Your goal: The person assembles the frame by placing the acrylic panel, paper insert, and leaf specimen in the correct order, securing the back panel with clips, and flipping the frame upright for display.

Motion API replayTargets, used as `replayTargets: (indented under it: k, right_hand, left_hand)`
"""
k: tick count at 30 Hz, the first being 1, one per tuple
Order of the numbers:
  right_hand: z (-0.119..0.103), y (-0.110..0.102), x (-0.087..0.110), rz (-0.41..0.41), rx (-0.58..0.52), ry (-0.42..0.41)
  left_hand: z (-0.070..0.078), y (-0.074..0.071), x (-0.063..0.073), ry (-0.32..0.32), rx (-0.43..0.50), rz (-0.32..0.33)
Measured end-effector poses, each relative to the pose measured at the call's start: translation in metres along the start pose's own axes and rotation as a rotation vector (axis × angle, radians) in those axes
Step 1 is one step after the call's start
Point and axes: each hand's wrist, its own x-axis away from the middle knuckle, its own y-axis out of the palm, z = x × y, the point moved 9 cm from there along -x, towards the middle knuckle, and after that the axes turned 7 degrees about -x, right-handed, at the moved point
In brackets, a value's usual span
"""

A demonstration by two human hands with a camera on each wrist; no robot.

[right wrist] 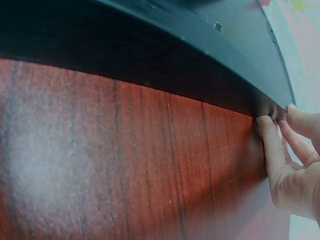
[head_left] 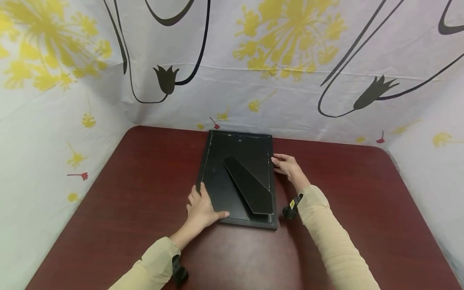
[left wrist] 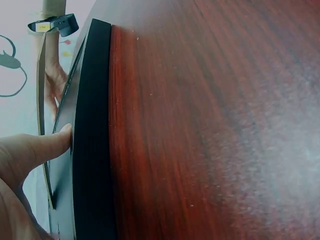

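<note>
A black picture frame [head_left: 237, 181] lies on the table with its back facing up. Its stand leg [head_left: 250, 187] slants across the back, its wide end toward the lower right and raised a little. At the lower left corner my left hand [head_left: 200, 207] grips the frame, thumb on the back near the lower border and fingers along the left side. My right hand [head_left: 288, 166] holds the right side in its upper half; in the right wrist view the thumb [right wrist: 302, 121] is at the top edge and the fingers [right wrist: 272, 142] meet the side lower down. The fingertips are partly hidden.
The dark red wooden table [head_left: 159, 169] extends to both sides of the frame. A white cloth [head_left: 224, 80] with yellow and grey flower prints hangs behind it and along both sides. Small black wrist cameras [head_left: 291, 207] sit at both sleeve cuffs.
</note>
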Motion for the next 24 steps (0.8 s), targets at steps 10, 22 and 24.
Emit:
replayTargets:
  k: [10,22,24]
  right_hand:
    - [-0.001,0.005,0.004,0.006,-0.005,0.004]
    - [0.005,0.003,0.025,0.089,0.055,-0.025]
    - [0.005,0.003,0.028,0.084,0.065,-0.027]
  left_hand:
    - [-0.01,0.0,-0.006,-0.043,0.032,-0.052]
    - [-0.029,-0.013,-0.06,-0.11,0.478,-0.241]
    - [-0.029,-0.014,-0.07,-0.137,0.5,-0.265]
